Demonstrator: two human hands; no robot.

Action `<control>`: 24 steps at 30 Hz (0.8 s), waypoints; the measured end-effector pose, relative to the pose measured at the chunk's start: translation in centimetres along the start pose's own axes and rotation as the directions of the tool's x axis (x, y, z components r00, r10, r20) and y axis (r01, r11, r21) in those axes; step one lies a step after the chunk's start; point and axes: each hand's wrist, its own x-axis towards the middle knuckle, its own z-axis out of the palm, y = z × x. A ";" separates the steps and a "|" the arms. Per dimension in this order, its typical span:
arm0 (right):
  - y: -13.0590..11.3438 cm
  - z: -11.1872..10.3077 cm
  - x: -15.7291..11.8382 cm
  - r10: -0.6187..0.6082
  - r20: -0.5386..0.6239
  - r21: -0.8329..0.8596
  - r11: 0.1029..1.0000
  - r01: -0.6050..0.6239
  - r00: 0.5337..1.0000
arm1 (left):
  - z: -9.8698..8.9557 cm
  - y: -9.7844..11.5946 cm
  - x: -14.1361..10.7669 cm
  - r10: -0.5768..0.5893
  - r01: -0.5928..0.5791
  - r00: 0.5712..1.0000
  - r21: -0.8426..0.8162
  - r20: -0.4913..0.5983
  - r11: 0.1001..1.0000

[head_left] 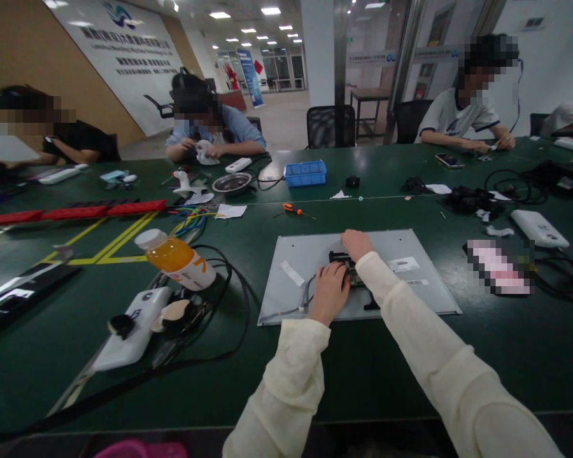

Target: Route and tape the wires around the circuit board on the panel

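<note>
A grey flat metal panel [305, 254] lies on the green table in front of me, with paper labels on it. At its middle sits a small green circuit board [355, 276] next to black bracket parts [339, 256]. My left hand [331, 291] is closed at the board's left edge, fingertips bent onto it. Just beyond, my right hand [356, 245] is closed with its fingers curled down at the black bracket; what is inside them is hidden. A thin grey cable [307, 294] runs from beside my left hand across the panel's lower left.
Left of the panel stand an orange drink bottle [176, 259], a white device [134, 327] and a looping black strap [241, 305]. Beyond are an orange-handled tool [292, 208] and a blue bin [305, 173]. To the right lie a phone [499, 267] and a white power bank [539, 229]. Several people sit opposite.
</note>
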 end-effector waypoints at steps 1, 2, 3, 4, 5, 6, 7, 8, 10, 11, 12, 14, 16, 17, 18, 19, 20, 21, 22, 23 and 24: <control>0.4 -0.4 -0.4 0.002 -0.008 -0.001 1.000 -0.002 1.000 | 0.0 0.0 0.0 -0.002 0.002 1.000 0.001 0.003 1.000; 1.0 -0.8 -0.9 0.005 -0.024 -0.001 1.000 -0.005 1.000 | -0.1 0.1 0.0 -0.005 0.005 1.000 0.001 0.005 1.000; 1.8 -1.3 -1.5 0.006 -0.042 0.000 1.000 -0.006 0.999 | -0.1 0.1 0.0 -0.008 0.008 1.000 0.002 0.005 1.000; 2.6 -1.7 -2.2 0.000 -0.084 0.004 1.000 0.000 0.996 | -0.1 0.1 -0.1 -0.010 0.010 1.000 0.002 0.004 1.000; 3.6 -2.0 -3.0 0.009 -0.137 0.010 1.000 -0.008 0.990 | 0.0 0.1 -0.1 -0.013 0.013 1.000 0.001 0.002 1.000; 4.7 -2.2 -3.8 0.018 -0.169 0.017 1.000 -0.015 0.985 | 0.0 0.1 -0.1 -0.015 0.015 1.000 0.000 0.000 1.000; 5.7 -2.3 -4.7 0.030 -0.197 0.024 0.999 -0.026 0.980 | 0.1 0.1 -0.1 -0.017 0.017 1.000 -0.001 -0.002 1.000; 6.7 -2.2 -5.5 0.047 -0.227 0.033 0.999 -0.040 0.973 | 0.2 0.0 -0.1 -0.021 0.021 1.000 -0.003 -0.004 1.000; 8.3 -1.5 -7.2 0.069 -0.253 0.050 0.997 -0.058 0.965 | 0.3 0.0 0.0 -0.025 0.025 1.000 -0.006 -0.004 1.000; 8.9 -0.9 -7.9 0.076 -0.258 0.058 0.996 -0.063 0.963 | 0.3 -0.1 0.0 -0.026 0.026 1.000 -0.007 -0.002 1.000; 9.3 -0.3 -8.4 0.082 -0.253 0.065 0.996 -0.067 0.964 | 0.3 -0.1 0.0 -0.025 0.025 1.000 -0.009 -0.001 1.000; 9.8 1.1 -9.3 0.090 -0.220 0.085 0.994 -0.073 0.971 | 0.3 -0.1 0.0 -0.022 0.022 1.000 -0.010 0.003 1.000; 10.0 2.2 -9.7 0.109 -0.207 0.133 0.988 -0.082 0.972 | 0.3 0.0 0.0 -0.025 0.025 1.000 -0.010 0.004 1.000; 10.1 2.6 -9.8 0.121 -0.212 0.169 0.982 -0.086 0.970 | 0.2 0.0 0.0 -0.027 0.027 1.000 -0.010 0.004 1.000; 10.2 2.8 -9.8 0.132 -0.220 0.211 0.974 -0.085 0.966 | 0.2 0.0 0.0 -0.029 0.029 1.000 -0.010 0.005 1.000; 10.5 2.9 -9.8 0.141 -0.231 0.254 0.964 -0.080 0.963 | 0.2 0.0 0.0 -0.029 0.029 1.000 -0.011 0.007 1.000; 10.7 2.9 -9.8 0.153 -0.242 0.297 0.952 -0.077 0.958 | 0.2 0.0 0.0 -0.029 0.029 1.000 -0.012 0.007 1.000; 11.1 2.8 -9.9 0.167 -0.252 0.334 0.939 -0.076 0.953 | 0.2 0.0 0.0 -0.027 0.027 1.000 -0.014 0.008 1.000; 11.5 2.7 -10.0 0.181 -0.260 0.365 0.928 -0.077 0.949 | 0.1 0.1 0.0 -0.025 0.026 1.000 -0.016 0.008 1.000; 12.0 2.5 -10.2 0.194 -0.263 0.390 0.918 -0.080 0.945 | 0.1 0.1 0.1 -0.025 0.025 1.000 -0.019 0.009 1.000; 12.4 2.4 -10.3 0.207 -0.258 0.407 0.909 -0.088 0.944 | 0.0 0.1 0.1 -0.025 0.025 1.000 -0.021 0.011 0.999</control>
